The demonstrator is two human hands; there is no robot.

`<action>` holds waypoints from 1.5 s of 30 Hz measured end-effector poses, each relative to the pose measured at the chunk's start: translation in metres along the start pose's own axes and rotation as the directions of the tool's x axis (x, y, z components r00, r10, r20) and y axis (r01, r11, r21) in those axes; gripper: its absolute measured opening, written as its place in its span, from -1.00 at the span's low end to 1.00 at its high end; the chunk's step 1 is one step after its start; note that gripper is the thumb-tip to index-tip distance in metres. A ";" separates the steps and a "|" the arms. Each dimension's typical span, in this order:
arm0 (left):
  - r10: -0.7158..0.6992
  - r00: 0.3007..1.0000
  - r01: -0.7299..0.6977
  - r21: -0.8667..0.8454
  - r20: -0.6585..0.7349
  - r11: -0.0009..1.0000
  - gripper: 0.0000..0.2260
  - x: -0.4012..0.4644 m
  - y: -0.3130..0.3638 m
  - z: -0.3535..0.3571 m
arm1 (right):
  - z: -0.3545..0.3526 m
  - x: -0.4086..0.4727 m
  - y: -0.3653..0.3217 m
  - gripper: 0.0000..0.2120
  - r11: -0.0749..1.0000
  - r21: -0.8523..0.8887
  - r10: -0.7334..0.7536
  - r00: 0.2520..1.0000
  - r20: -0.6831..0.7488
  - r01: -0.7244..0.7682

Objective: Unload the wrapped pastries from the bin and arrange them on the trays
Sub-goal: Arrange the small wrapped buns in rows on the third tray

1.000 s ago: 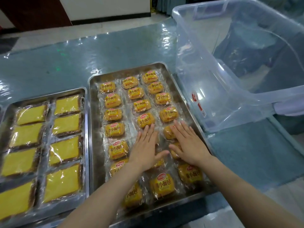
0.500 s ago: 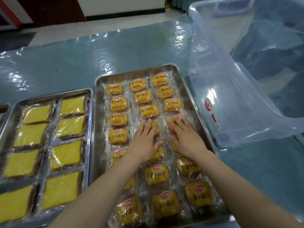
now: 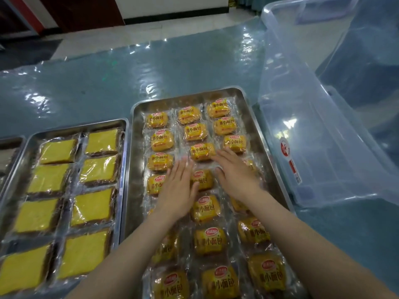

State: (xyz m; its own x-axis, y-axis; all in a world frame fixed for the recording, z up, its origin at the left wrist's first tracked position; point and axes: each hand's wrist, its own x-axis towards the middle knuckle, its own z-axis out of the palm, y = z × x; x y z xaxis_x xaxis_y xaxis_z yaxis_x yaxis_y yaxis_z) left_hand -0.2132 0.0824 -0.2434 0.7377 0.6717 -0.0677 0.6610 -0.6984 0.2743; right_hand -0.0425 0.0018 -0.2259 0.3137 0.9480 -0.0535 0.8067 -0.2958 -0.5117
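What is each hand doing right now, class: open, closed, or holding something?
Left hand: open, fingers straight, flat on the wrapped buns in the steel tray.
Right hand: open, fingers straight, flat on the buns; holding nothing.

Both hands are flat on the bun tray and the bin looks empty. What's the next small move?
Probably nudge the loose middle bun between the left hand and right hand straight into its column; the buns around it look less even than the far rows.

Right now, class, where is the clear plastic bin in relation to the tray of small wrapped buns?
In the head view, the clear plastic bin stands on the right, directly beside the right rim of the bun tray.
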 end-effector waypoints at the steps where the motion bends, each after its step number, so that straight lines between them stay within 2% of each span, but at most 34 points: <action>1: -0.032 0.999 0.031 -0.016 -0.036 0.999 -0.48 0.001 -0.010 -0.004 | 0.002 0.008 -0.005 -0.58 1.000 0.017 -0.019 1.000 0.008 0.019; 5: -0.132 0.987 0.126 -0.072 -0.089 0.989 -0.60 0.005 -0.046 -0.019 | 0.017 0.033 -0.022 -0.56 0.998 -0.006 -0.054 0.996 0.077 0.055; 8: -0.128 0.988 0.120 -0.093 -0.086 0.988 -0.63 0.007 -0.060 -0.023 | 0.027 0.039 -0.030 -0.54 1.000 -0.025 -0.010 0.996 0.087 0.012; 11: -0.063 0.998 0.063 -0.066 0.001 0.996 -0.54 0.008 -0.064 -0.019 | 0.034 0.038 -0.036 -0.50 0.995 -0.073 -0.054 0.992 0.110 0.063; 15: -0.083 0.984 0.073 0.067 0.159 0.995 -0.38 0.006 -0.063 -0.007 | 0.038 0.041 -0.038 -0.42 0.972 -0.193 -0.103 0.983 0.149 0.131; 17: -0.090 0.974 0.075 0.080 0.209 0.994 -0.35 0.006 -0.063 -0.005 | 0.038 0.041 -0.038 -0.41 0.963 -0.234 -0.105 0.985 0.139 0.135; 23: -0.103 0.958 0.092 0.051 0.267 0.994 -0.31 0.014 -0.066 -0.010 | 0.041 0.039 -0.036 -0.37 0.961 -0.257 -0.068 0.988 0.139 0.102; 27: -0.087 0.949 0.092 -0.004 0.302 0.996 -0.32 0.015 -0.066 -0.015 | 0.039 0.035 -0.031 -0.37 0.974 -0.198 -0.084 0.987 0.139 0.111; 29: -0.081 0.955 0.092 -0.028 0.287 0.995 -0.35 0.014 -0.068 -0.019 | 0.034 0.034 -0.027 -0.40 0.980 -0.176 -0.084 0.992 0.090 0.099; 33: -0.072 0.985 0.078 -0.031 0.155 0.996 -0.44 0.012 -0.068 -0.026 | 0.019 0.036 -0.008 -0.40 0.977 -0.210 -0.031 1.000 0.007 0.031; 36: -0.039 0.997 0.037 0.018 0.071 0.999 -0.42 0.017 -0.063 -0.026 | 0.008 0.038 0.017 -0.29 0.956 -0.291 0.063 0.992 0.107 -0.030; 39: -0.035 0.997 0.030 0.064 0.069 0.998 -0.39 0.028 -0.059 -0.025 | 0.003 0.035 0.033 -0.21 0.939 -0.340 0.125 0.976 0.178 -0.058; 45: -0.068 0.994 0.062 0.072 0.080 0.995 -0.35 0.049 -0.062 -0.021 | 0.009 0.036 0.027 -0.23 0.956 -0.292 0.063 0.991 0.118 -0.026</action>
State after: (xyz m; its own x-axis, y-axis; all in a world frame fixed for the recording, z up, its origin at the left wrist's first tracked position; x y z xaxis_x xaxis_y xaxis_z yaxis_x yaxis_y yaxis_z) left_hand -0.2202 0.1637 -0.2439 0.6997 0.6956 -0.1627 0.7138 -0.6712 0.2002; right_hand -0.0136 0.0289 -0.2495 0.3024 0.9347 -0.1866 0.9092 -0.3416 -0.2379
